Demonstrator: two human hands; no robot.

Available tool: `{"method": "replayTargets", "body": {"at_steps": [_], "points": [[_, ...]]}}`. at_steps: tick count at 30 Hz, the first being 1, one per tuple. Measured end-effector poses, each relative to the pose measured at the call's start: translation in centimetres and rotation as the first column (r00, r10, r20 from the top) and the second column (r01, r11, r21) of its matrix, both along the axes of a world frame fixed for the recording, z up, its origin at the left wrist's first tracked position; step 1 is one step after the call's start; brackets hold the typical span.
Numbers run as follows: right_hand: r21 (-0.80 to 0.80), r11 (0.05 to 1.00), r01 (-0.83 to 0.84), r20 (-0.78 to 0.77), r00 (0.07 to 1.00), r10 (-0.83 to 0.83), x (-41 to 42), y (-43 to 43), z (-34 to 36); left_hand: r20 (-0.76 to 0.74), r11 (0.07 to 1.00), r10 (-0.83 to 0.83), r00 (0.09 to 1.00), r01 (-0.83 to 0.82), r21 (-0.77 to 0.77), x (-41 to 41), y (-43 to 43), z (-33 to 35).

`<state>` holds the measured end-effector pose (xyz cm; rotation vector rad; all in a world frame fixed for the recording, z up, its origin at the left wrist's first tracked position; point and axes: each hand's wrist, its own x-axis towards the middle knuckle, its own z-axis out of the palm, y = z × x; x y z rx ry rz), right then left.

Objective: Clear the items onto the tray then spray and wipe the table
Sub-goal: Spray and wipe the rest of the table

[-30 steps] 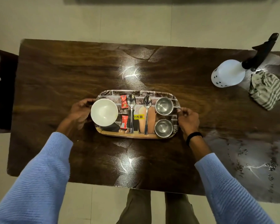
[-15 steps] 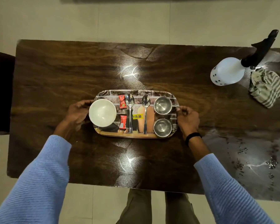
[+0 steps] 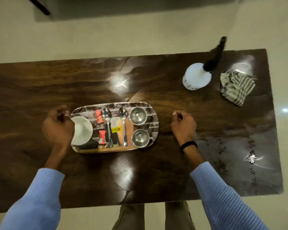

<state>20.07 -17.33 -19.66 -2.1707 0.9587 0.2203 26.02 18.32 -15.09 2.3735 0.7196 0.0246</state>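
Note:
An oval tray [image 3: 116,149] lies on the dark wooden table [image 3: 40,90]. It carries a white bowl [image 3: 83,130], two red sachets [image 3: 99,116], two spoons [image 3: 123,113] and two steel cups [image 3: 137,116]. My left hand [image 3: 58,127] hovers at the tray's left end with curled fingers and covers the bowl's left edge; whether it grips the rim is hidden. My right hand [image 3: 183,125] is a hand's width right of the tray, loosely curled and holding nothing. A white spray bottle [image 3: 196,77] with a black trigger stands at the far right, beside a striped cloth [image 3: 236,87].
A wet, speckled patch [image 3: 239,155] covers the table's near right part. The table's right edge runs just past the cloth. Pale floor tiles surround the table, and a dark furniture leg [image 3: 40,5] shows at the top left.
My right hand has come off the tray's right end and moved right. My left hand has shifted over the bowl's edge. The view has swung toward the table's right side.

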Motion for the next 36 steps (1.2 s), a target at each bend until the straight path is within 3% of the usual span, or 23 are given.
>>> {"method": "replayTargets", "body": {"at_steps": [7, 13, 17, 20, 25, 29, 33, 36], "points": [[-0.158, 0.98, 0.118, 0.07, 0.992, -0.108, -0.7, -9.0, -0.1, 0.271, 0.919, -0.315, 0.91, 0.363, -0.153, 1.1, -16.2, 2.8], [-0.313, 0.942, 0.118, 0.164, 0.984, -0.069, 1.0, -17.1, -0.2, 0.136, 0.771, -0.556, 0.82, 0.57, -0.283, 3.7, -29.8, 1.4], [-0.403, 0.912, -0.075, 0.104, 0.986, 0.127, 3.3, -21.3, -2.1, 0.05, 0.751, -0.597, 0.801, 0.58, -0.317, 5.7, -36.1, -0.8], [-0.47, 0.846, -0.251, 0.008, 0.957, 0.289, 5.2, -23.3, -3.8, 0.03, 0.784, -0.53, 0.847, 0.503, -0.364, 6.9, -39.4, -1.9], [-0.419, 0.795, -0.44, -0.086, 0.89, 0.447, 5.8, -24.9, -6.0, 0.19, 0.784, -0.443, 0.876, 0.481, -0.392, 8.0, -41.8, -2.6], [-0.436, 0.76, -0.482, -0.115, 0.868, 0.484, 4.1, -26.1, -6.9, 0.334, 0.765, -0.418, 0.845, 0.526, -0.371, 7.8, -43.1, -2.3], [-0.452, 0.784, -0.426, -0.099, 0.897, 0.43, 1.5, -27.3, -6.7, 0.172, 0.821, -0.385, 0.907, 0.422, -0.384, 4.7, -44.6, -0.6], [-0.441, 0.833, -0.335, -0.072, 0.938, 0.339, -1.8, -28.4, -6.6, 0.133, 0.789, -0.468, 0.874, 0.481, -0.383, 1.3, -44.6, 0.1]]}}
